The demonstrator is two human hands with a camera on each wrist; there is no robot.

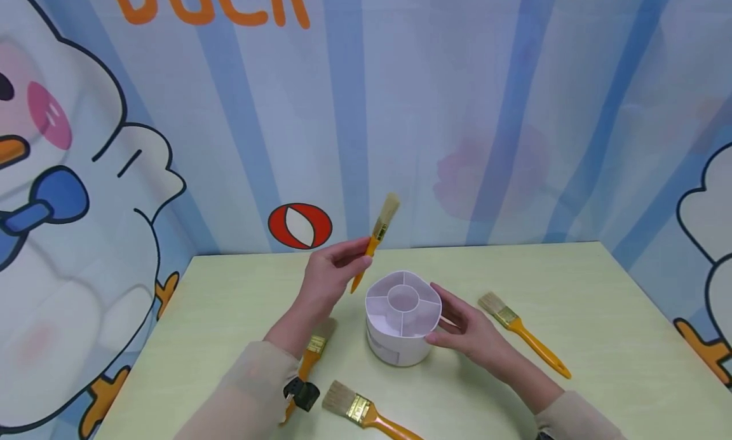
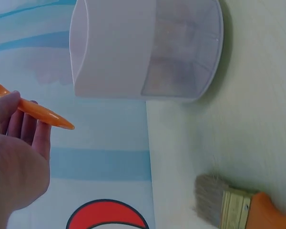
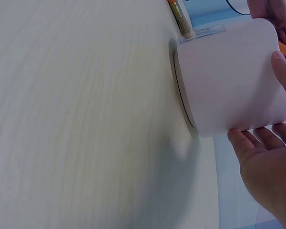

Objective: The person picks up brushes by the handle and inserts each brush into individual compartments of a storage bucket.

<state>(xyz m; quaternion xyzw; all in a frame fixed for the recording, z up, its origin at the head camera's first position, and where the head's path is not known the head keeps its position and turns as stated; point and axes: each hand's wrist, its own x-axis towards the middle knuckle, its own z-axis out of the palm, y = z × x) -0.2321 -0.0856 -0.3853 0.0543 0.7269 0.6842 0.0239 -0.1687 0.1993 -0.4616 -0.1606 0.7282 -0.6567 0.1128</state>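
My left hand (image 1: 334,271) pinches a narrow paintbrush (image 1: 375,238) by its orange handle, bristles pointing up, to the left of and above a white round desk organizer (image 1: 400,351). In the left wrist view the handle (image 2: 47,114) runs between thumb and fingers, its tip free. The organizer stands on the table, with a round middle compartment and several others around it. At its right side my right hand (image 1: 471,329) holds it, thumb near the front and fingers behind. The right wrist view shows that thumb and the fingertips (image 3: 236,136) against the white wall.
On the pale table (image 1: 240,300), a paintbrush (image 1: 526,335) lies to the right and a wide paintbrush (image 1: 357,409) at the front. Another paintbrush (image 1: 313,354) lies partly under my left forearm. A striped backdrop (image 1: 400,109) with cartoon ducks rises behind the table.
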